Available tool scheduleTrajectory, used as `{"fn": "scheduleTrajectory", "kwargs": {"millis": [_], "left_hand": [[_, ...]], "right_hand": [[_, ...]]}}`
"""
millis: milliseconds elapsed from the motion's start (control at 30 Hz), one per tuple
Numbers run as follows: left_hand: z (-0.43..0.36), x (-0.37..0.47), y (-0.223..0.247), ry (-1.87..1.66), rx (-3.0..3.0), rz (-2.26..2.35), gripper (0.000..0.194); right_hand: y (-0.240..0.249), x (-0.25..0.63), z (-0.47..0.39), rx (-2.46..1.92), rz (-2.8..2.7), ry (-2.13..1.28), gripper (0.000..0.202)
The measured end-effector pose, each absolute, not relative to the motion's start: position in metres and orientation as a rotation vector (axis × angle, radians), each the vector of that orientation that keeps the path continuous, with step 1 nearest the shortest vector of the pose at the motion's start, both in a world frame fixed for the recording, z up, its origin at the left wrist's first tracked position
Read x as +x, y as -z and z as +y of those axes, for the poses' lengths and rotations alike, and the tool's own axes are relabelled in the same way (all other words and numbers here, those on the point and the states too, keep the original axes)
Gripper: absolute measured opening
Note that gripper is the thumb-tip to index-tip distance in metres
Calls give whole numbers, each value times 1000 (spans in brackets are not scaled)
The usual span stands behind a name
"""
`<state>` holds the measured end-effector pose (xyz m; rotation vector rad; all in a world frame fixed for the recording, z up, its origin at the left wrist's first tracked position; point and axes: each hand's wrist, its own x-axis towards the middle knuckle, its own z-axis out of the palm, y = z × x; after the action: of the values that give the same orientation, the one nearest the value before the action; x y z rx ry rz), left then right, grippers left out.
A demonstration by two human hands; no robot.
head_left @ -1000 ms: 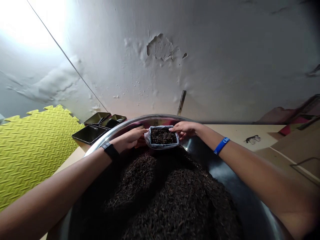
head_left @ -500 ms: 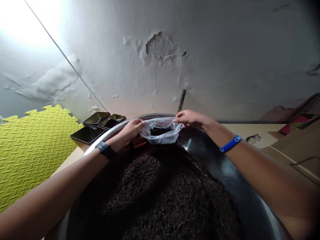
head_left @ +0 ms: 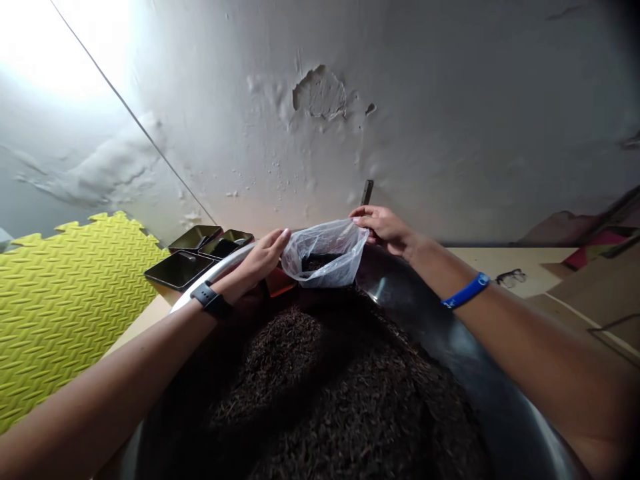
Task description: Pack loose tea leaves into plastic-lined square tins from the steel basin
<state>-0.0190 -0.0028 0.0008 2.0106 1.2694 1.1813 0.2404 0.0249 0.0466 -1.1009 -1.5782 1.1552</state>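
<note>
A clear plastic bag point(head_left: 327, 235) lines a dark box point(head_left: 327, 293) at the far side of a large metal basin point(head_left: 440, 333). Dark loose leaves, like dry tea point(head_left: 360, 393), fill much of the basin, and some dark material lies inside the bag. My left hand point(head_left: 267, 252) pinches the bag's left rim between thumb and fingers. On the other side my right hand point(head_left: 384, 228) grips the right rim, pulling it up and outward. The bag's mouth stands wide between both hands. The box's lower part is in shadow.
Several black containers point(head_left: 181, 268) with small tools stand left of the basin. A yellow foam mat point(head_left: 75, 307) leans farther left. Eyeglasses point(head_left: 511, 277) lie on the table at right, near cardboard point(head_left: 595, 293). A flaking wall point(head_left: 320, 147) rises behind, with an upright handle point(head_left: 367, 192) before it.
Both hands have risen slightly, and the bag's rim is drawn up higher and more upright above the box. My right hand's fingers have shifted along the rim.
</note>
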Motion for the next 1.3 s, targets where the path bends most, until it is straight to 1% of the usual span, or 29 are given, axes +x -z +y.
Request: {"fn": "scheduleTrajectory", "kwargs": {"millis": [100,167,233,267,300,400,433,467,567,633,700,767,800,867,933,1000,1067,1133,1200,1300], "left_hand": [[0,-21,3,-932,2175,972,59],[-1,-20,7,-765,2277,748,77],[-3,-18,10,-712,2377,680,92],[-4,-17,12,-737,2420,711,91],[-6,-16,13,-783,2447,769,85],[-7,-14,11,-919,2427,955,48],[-7,-14,10,-957,2410,1006,40],[-7,-15,9,-995,2398,1050,37],[-6,-16,4,-1091,2369,1183,31],[-7,-17,1,-1134,2338,1272,28],[-10,-17,-4,-1216,2264,1312,25],[-14,-17,-9,-1321,2111,1323,24],[-16,-16,-12,-1359,2015,1320,25],[-19,-14,-15,-1390,1826,1313,26],[-20,-13,-16,-1404,1642,1282,24],[-16,-13,-13,-1428,1446,1214,22],[-9,-17,-7,-1462,1278,1117,23],[1,-22,-1,-1460,1216,1005,32],[9,-29,4,-1346,1359,909,50],[12,-33,9,-898,1837,768,80]], "right_hand": [[-45,241,25,-1093,-1531,-1079,11],[-46,242,25,-1073,-1469,-1100,17],[-48,244,25,-1067,-1405,-1162,24],[-49,245,24,-1072,-1382,-1192,27],[-50,245,23,-1074,-1370,-1215,29],[-53,244,20,-1028,-1360,-1225,32],[-55,244,19,-996,-1364,-1205,32],[-56,243,18,-960,-1375,-1177,32],[-61,243,16,-882,-1460,-1062,34],[-63,244,16,-906,-1560,-920,32],[-65,246,16,-1045,-1710,-737,28],[-64,247,16,-1242,-1876,-563,34],[-63,248,16,-1314,-1965,-528,37],[-61,248,16,-1325,-2130,-623,37],[-60,248,16,-1255,-2167,-834,32],[-61,247,15,-1234,-2000,-977,40],[-62,245,14,-1209,-1737,-995,49],[-61,243,15,-1120,-1537,-989,50],[-58,241,16,-1051,-1414,-1002,43],[-53,239,18,-1016,-1383,-1092,33]]}}
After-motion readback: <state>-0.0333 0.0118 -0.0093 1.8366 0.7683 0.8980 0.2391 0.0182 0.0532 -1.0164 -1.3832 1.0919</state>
